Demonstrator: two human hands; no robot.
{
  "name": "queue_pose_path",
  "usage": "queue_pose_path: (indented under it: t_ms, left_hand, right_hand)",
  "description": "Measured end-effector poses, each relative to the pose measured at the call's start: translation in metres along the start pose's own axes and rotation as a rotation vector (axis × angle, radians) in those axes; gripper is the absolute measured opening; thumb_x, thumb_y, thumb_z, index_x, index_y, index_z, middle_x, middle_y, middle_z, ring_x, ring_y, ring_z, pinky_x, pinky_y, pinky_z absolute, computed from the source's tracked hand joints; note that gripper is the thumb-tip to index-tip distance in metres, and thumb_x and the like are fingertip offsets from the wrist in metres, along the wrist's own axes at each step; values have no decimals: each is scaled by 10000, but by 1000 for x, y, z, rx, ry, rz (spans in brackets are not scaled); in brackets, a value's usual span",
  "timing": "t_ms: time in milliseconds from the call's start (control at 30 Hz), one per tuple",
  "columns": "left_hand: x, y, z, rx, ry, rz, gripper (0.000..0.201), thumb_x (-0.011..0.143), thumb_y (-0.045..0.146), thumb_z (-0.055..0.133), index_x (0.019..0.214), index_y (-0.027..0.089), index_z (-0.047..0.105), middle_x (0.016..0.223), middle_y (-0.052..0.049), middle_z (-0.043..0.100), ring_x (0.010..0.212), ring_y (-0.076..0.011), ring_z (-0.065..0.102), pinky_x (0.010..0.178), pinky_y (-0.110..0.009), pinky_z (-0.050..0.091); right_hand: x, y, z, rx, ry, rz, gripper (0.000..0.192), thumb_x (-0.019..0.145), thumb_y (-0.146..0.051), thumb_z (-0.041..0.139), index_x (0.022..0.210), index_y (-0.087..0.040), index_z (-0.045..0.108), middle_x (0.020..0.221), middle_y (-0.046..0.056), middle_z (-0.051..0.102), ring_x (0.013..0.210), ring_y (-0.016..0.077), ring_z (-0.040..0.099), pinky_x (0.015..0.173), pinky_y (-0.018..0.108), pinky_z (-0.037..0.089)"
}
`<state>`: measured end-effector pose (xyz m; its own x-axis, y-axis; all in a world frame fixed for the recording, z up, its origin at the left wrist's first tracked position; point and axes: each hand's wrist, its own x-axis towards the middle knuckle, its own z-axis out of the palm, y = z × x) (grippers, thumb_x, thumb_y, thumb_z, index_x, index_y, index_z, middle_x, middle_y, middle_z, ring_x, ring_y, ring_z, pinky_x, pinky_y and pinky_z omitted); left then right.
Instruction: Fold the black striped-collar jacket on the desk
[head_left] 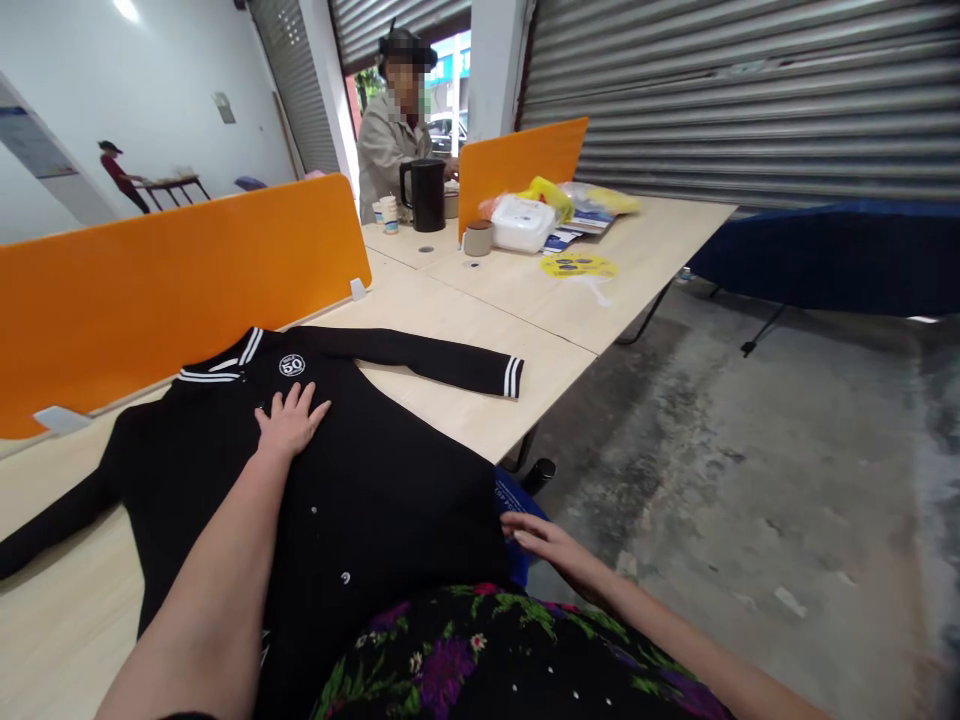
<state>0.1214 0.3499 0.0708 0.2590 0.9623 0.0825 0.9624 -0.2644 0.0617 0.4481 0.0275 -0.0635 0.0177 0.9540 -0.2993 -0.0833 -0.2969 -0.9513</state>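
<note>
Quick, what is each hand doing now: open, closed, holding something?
Left hand: open, flat on the black jacket.
Right hand: open, fingers at the jacket's hem edge, gripping nothing.

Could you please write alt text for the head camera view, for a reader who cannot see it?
A black jacket lies spread flat on a wooden table, the left hand pressed flat on its chest and the right hand at its hem edge. Behind orange dividers, another person stands near a black kettle.

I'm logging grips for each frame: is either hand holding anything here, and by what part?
Nothing is gripped. The left hand lies flat on the chest of the black jacket; the right hand touches its hem edge with open fingers.
</note>
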Motion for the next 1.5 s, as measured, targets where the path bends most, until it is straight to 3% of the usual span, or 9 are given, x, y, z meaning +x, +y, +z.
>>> queue_pose_path:
  t_ms: [100, 200, 367, 467, 567, 833, 1067, 1333, 1500]
  left_hand:
    - [-1, -3, -11, -192, 173, 9, 632, 903, 540, 313, 1448, 218, 314, 1521, -131, 310, 1385, -331, 270, 1061, -637, 258]
    - [-25, -3, -34, -207, 326, 42, 571, 899, 487, 385, 1368, 165, 432, 1495, -167, 340, 1390, -309, 273, 1082, -557, 296]
    - [-148, 18, -48, 65, 217, 262, 559, 901, 506, 410, 1376, 212, 442, 1522, -115, 313, 1416, -345, 195, 1080, -602, 271]
    - [-227, 37, -26, 131, 115, 316, 606, 887, 543, 427, 1417, 251, 393, 1512, -110, 339, 1408, -343, 232, 1079, -598, 290]
    - [-266, 52, -5, 120, 98, 309, 576, 914, 484, 408, 1434, 241, 366, 1520, -113, 319, 1394, -310, 286, 1087, -543, 326]
    - [-299, 14, -16, 114, 244, 148, 449, 935, 371, 392, 1352, 221, 469, 1475, -107, 402, 1348, -294, 373, 1087, -544, 318]
    - [-313, -56, -21, 124, 302, -494, 440, 919, 300, 369, 1255, 36, 475, 1014, -189, 632, 930, -281, 621, 821, -386, 500]
    - [-316, -66, -30, 85, 101, -555, 347, 893, 170, 343, 1181, 156, 534, 1070, -135, 621, 822, -235, 646, 691, -350, 501]
    - [-261, -81, -52, 239, 278, -359, 404, 925, 308, 350, 1249, 164, 542, 1234, -174, 548, 1113, -281, 553, 892, -384, 469]
  right_hand:
    - [17, -14, 9, -120, 49, -160, 789, 600, -584, 766, 1279, -239, 563, 1404, 109, 476, 1288, 304, 423, 1046, 437, 359]
    - [34, -20, 22, -201, 107, -246, 608, 700, -585, 677, 1176, -210, 637, 1287, 92, 583, 1194, 303, 512, 998, 423, 417]
    - [35, -28, 23, -486, 324, -284, 396, 787, -546, 516, 887, -211, 701, 904, 75, 711, 874, 289, 641, 826, 429, 503]
    - [14, -54, 18, -698, 576, -421, 332, 838, -464, 484, 949, -224, 684, 971, 99, 695, 901, 293, 639, 827, 441, 501]
    - [-2, -87, 35, -854, 535, -733, 350, 895, -395, 467, 1146, -220, 638, 1159, 118, 643, 1106, 296, 576, 965, 449, 435]
    - [21, -91, 92, -1231, -172, -941, 486, 922, -339, 496, 1404, -323, 430, 1470, 59, 410, 1376, 319, 305, 1095, 650, 127]
    - [71, -133, 82, -1192, -26, -832, 483, 954, -469, 380, 1400, -297, 445, 1494, 77, 370, 1394, 293, 274, 1090, 604, 221]
    - [100, -134, 105, -1289, -280, -818, 519, 895, -547, 463, 1361, -321, 496, 1460, 64, 426, 1352, 330, 344, 1069, 624, 245]
    - [148, -172, 127, -1263, -181, -841, 504, 931, -522, 383, 1333, -258, 536, 1411, 110, 477, 1320, 303, 392, 1069, 560, 295]
